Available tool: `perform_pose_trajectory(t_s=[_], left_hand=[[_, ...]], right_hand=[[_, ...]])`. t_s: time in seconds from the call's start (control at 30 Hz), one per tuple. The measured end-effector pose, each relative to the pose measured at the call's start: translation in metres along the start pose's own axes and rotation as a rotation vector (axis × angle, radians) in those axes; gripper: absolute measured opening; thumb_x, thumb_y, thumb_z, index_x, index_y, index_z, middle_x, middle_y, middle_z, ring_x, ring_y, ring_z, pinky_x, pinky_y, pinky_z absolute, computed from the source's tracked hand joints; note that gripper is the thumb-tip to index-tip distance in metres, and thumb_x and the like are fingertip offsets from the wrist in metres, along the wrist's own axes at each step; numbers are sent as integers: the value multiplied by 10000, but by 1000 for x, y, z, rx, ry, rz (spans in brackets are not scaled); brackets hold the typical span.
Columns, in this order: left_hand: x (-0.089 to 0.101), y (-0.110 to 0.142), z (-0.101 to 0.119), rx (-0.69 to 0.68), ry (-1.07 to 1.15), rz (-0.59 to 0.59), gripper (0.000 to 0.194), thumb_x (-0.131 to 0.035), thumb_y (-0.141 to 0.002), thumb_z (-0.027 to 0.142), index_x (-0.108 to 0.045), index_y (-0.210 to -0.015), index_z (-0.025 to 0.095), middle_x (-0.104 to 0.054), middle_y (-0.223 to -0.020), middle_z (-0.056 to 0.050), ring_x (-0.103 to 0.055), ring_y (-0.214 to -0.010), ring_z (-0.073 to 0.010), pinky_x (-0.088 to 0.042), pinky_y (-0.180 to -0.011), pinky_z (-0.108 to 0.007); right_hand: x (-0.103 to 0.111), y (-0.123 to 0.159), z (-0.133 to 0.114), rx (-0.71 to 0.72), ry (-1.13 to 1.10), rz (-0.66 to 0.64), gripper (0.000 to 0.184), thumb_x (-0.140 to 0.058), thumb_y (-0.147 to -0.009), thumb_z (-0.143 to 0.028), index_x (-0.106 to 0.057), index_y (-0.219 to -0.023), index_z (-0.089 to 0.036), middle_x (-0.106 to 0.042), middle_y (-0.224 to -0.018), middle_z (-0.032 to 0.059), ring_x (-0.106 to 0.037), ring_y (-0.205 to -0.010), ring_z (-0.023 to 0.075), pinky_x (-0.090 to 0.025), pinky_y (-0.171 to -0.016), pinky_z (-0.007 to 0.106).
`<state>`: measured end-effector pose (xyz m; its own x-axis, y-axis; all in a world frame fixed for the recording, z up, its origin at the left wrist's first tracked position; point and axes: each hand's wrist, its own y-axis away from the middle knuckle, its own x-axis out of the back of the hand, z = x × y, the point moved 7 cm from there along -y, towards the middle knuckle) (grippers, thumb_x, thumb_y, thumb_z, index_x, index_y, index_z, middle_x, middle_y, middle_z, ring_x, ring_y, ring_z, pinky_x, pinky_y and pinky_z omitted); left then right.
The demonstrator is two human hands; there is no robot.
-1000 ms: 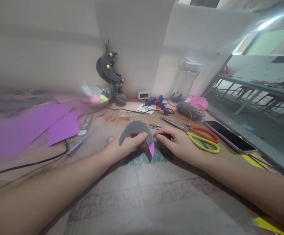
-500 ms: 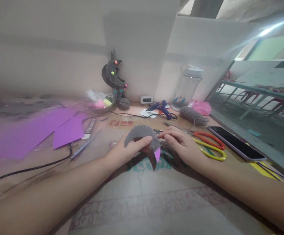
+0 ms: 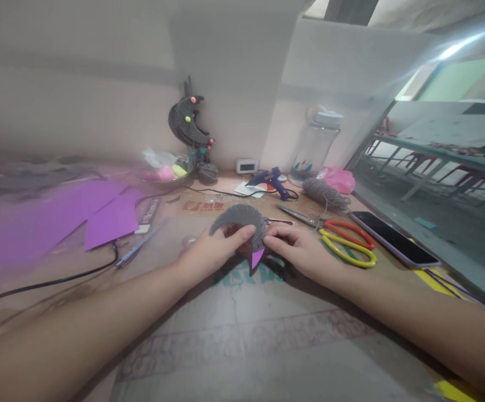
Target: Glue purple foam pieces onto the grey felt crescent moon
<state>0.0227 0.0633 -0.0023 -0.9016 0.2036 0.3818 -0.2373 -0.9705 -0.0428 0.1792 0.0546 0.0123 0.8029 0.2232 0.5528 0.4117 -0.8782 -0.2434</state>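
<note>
Two or more purple sheets [image 3: 110, 220] at far left on the table, overlapping. Black cable [image 3: 49, 287] runs out past their near edge; pen [image 3: 135, 250] just right of it, lying at a slant. Further back, bowl [image 3: 179, 182] with pink and yellow bits inside, contents blurry. Dark grey crescent ornament [image 3: 186, 120] up against the wall, round pink and yellow-green dots on it.

Center: left hand [image 3: 209, 251] has the grey yarn-wrapped crescent [image 3: 242, 215] clamped, thumb on the near face, other fingers mostly hidden. Crescent is held up over the table, between both hands; lower tip [image 3: 257, 257] is bare purple, pointing down. Small digital clock [image 3: 246, 166] and blue glue gun [image 3: 272, 180] behind.

Right hand [image 3: 296, 245]: thumb and curled fingers close together at the crescent's right edge. Can't tell if a strand is pinched there.

Right side: scissors [image 3: 307, 219], orange and yellow handles, then clear bottle [image 3: 315, 145], grey yarn skein [image 3: 325, 192], pink plastic bag [image 3: 339, 180]. Phone [image 3: 393, 237] lies screen up, dark.
</note>
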Motion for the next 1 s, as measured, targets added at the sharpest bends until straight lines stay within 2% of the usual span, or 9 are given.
perform_pose_trajectory(t_s=[0.13,0.27,0.37,0.5,0.6,0.7,0.8,1.0], left_hand=[[-1,2,2,3,3,-29,366,-559,-821,548,-678,-696,226,-743,-736,-15,-669,-741,-191,-502,-723,-267],[-4,3,-1,19,12,-76,389,-568,-800,581,-707,-783,219,-744,-762,-25,-675,-745,-201,-516,-733,-282],[-4,2,-5,30,-35,-56,431,-548,-800,617,-714,-779,220,-741,-761,-31,-671,-750,-210,-514,-751,-296],[0,-2,-9,21,-111,4,475,-487,-825,640,-706,-741,227,-758,-810,-39,-666,-823,-236,-485,-838,-321],[3,-4,-13,48,-150,33,497,-470,-824,664,-708,-781,230,-760,-847,-42,-658,-881,-259,-456,-876,-337],[6,-4,-13,39,-122,56,499,-479,-822,673,-692,-772,225,-743,-819,-47,-652,-856,-255,-455,-832,-327],[6,-3,-12,22,-43,72,470,-511,-825,652,-664,-739,216,-717,-765,-36,-640,-776,-223,-462,-745,-294],[0,-6,-11,-23,56,28,418,-528,-842,575,-629,-681,203,-679,-719,-20,-619,-721,-182,-457,-712,-268]], right_hand=[[0,0,2,-36,-52,10,286,-584,-868,-415,-586,-688,-193,-541,-688,6,-511,-658,152,-405,-638,302],[1,0,0,13,-17,15,307,-590,-869,-416,-578,-658,-194,-527,-673,0,-492,-654,148,-394,-646,305],[0,0,1,20,-18,2,350,-576,-886,-455,-570,-654,-193,-531,-677,3,-503,-664,151,-405,-657,304],[3,0,6,-6,-76,37,423,-444,-959,-513,-644,-784,-184,-620,-781,38,-584,-769,177,-452,-726,308],[8,1,5,-9,-7,88,370,-474,-956,-488,-688,-907,-190,-682,-890,54,-630,-862,195,-472,-774,307],[7,2,-6,96,150,45,263,-553,-926,-413,-687,-869,-194,-685,-882,51,-623,-852,194,-464,-787,315],[2,3,-15,203,212,-4,212,-559,-926,-346,-667,-825,-195,-669,-845,43,-603,-822,181,-450,-794,321],[3,1,-11,187,197,9,230,-533,-933,-302,-616,-748,-194,-637,-770,25,-585,-774,166,-439,-758,305]])
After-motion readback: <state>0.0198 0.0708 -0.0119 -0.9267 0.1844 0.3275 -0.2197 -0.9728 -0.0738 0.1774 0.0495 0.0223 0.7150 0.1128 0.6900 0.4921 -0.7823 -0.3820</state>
